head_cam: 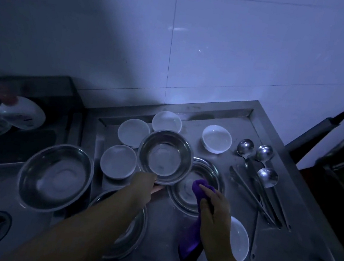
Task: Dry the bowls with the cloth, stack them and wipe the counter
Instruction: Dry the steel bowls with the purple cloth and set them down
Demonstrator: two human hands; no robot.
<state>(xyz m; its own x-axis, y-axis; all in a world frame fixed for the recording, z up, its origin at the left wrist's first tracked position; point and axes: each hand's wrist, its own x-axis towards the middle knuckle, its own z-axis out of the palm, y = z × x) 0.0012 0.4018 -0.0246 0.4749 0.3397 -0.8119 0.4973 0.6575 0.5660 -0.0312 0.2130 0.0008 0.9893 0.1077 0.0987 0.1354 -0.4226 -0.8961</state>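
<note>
Steel bowl [165,156] sits mid-frame, lifted and tipped toward the camera — left hand [145,184] grips its near rim, likely to expose the inside for drying. Right hand [213,207] clutches the purple cloth [192,230] just lower right of it, bunched and ready. White bowls [118,161] and steel plate [198,183] wait unstacked on the steel counter [239,242] — early stage, I'd judge.

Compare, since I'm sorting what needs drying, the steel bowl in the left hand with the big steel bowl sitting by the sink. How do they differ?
The held steel bowl is gripped at its near rim by the left hand and lifted above the dishes; the big steel bowl rests untouched at the sink's edge. The held one looks smaller and rounder, the big one wider. Both are shiny metal, upright and empty.
</note>
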